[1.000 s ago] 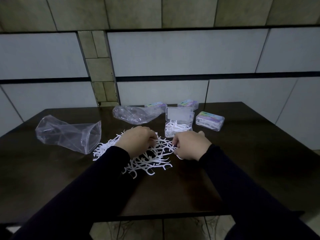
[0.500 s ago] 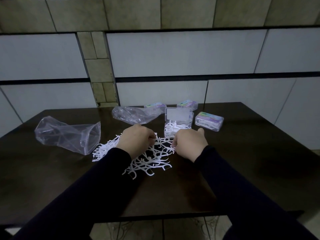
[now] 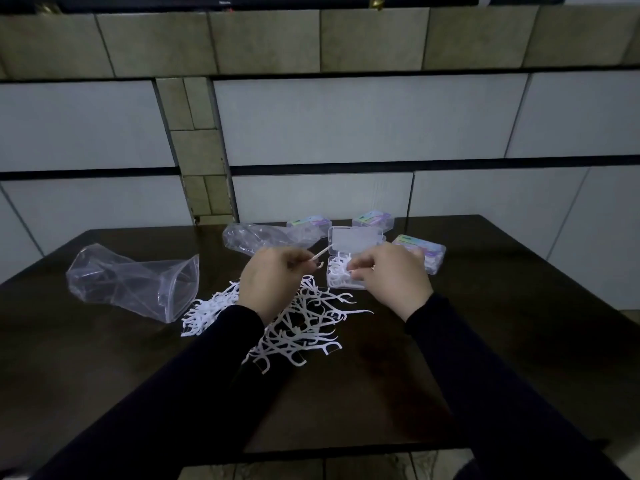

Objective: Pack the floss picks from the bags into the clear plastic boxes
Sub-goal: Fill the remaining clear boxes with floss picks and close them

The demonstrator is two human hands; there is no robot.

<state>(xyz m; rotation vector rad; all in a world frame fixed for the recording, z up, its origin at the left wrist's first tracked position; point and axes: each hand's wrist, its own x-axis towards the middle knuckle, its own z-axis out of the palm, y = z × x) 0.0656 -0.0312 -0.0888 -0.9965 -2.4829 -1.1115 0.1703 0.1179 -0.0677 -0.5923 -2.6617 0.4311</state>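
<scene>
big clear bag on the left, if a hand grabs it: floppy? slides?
Likely floppy: the clear bag lies crumpled, mouth sagging open. Probably very light, since it looks empty. May slide easily on the glossy table.

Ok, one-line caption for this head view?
Left hand pinches a floss pick beside the open box; right hand places picks inside, loose pile on the dark table.

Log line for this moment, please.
left hand: pinches floss pick | right hand: at open box | pile: remains

bare table [image 3: 519,341] right – crumpled bag [image 3: 135,285] blocks left.
</scene>
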